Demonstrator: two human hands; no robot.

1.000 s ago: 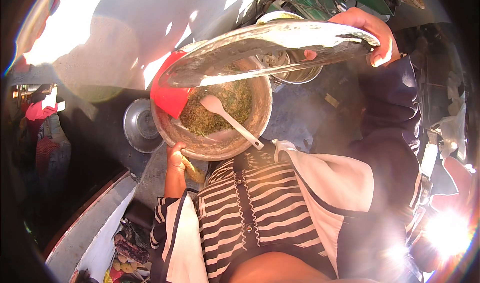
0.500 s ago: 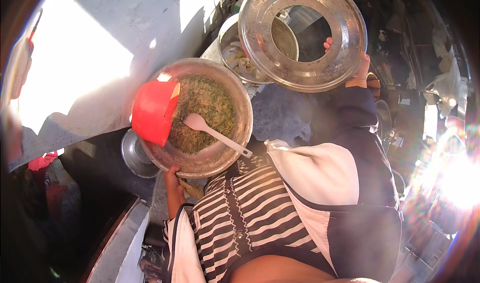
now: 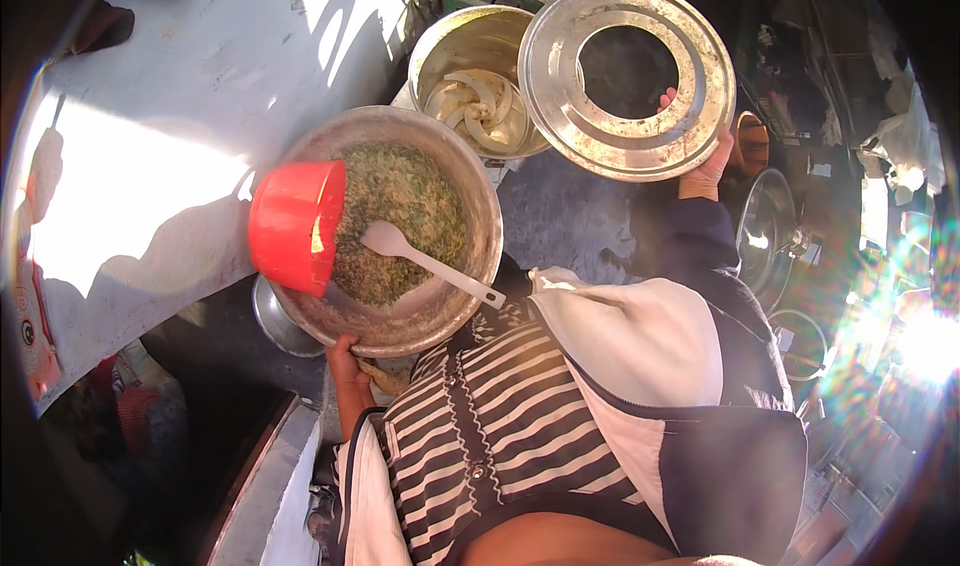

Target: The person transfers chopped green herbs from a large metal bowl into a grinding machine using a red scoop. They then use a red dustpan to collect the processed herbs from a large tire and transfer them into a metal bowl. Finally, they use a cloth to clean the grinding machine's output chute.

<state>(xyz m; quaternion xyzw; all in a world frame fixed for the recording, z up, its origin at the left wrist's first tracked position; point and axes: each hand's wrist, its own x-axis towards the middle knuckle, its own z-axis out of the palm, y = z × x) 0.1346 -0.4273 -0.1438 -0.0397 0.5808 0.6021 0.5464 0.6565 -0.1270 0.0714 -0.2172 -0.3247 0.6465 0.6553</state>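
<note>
My left hand [image 3: 347, 366] grips the near rim of a wide metal basin [image 3: 478, 181] against my body. Chopped green, crumbly food [image 3: 410, 201] covers the basin's bottom. A pale spatula [image 3: 440, 274] lies on it, its handle over the near rim. At the basin's left side a red plastic bowl [image 3: 290, 221] rests tilted on its side. My right hand [image 3: 708, 166] is closed on the edge of a round metal lid [image 3: 555, 76] with a large hole in its middle, fingertips showing through the hole. The lid is raised beside a metal mixer pot [image 3: 440, 41] with curved blades [image 3: 482, 106] inside.
A pale sunlit surface [image 3: 190, 86] spreads at the left. Under the basin's left edge sits a metal dish [image 3: 280, 318]. Right of the lid stand an orange-brown round container [image 3: 752, 144] and a large round metal-rimmed vessel [image 3: 768, 236]. Strong glare washes out the far right.
My right hand has shifted the lid to the right, uncovering more of the pot and its blades. My left hand still holds the basin in about the same place.
</note>
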